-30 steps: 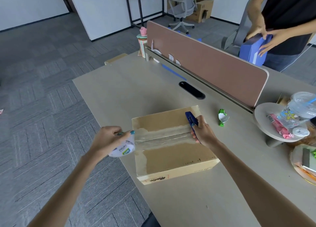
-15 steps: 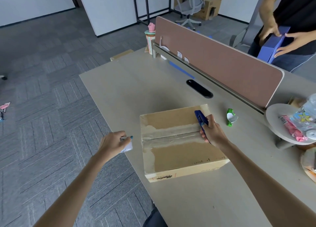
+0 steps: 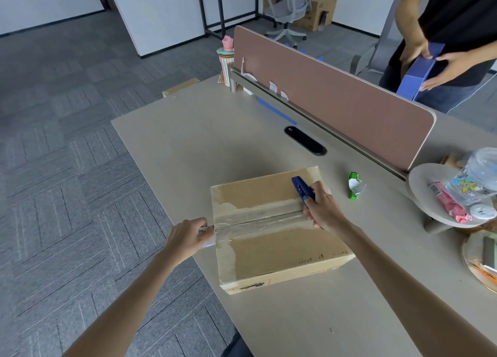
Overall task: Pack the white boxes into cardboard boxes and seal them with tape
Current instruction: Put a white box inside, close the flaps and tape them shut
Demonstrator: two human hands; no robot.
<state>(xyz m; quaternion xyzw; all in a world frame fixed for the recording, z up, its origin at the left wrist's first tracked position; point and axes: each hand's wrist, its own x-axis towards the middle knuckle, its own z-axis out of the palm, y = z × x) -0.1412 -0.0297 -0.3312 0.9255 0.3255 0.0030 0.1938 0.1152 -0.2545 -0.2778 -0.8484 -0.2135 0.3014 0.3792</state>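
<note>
Brown cardboard box (image 3: 279, 246) nears sealing: left hand (image 3: 188, 238), gripping white tape roll (image 3: 205, 231), has moved in to its edge; right hand (image 3: 322, 211) clutches blue cutter (image 3: 302, 188)

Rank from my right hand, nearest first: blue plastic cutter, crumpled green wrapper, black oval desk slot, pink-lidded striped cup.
1. Blue plastic cutter, gripped in the right hand.
2. Crumpled green wrapper, just to its right.
3. Black oval desk slot, farther back.
4. Pink-lidded striped cup, at the far corner.
</note>
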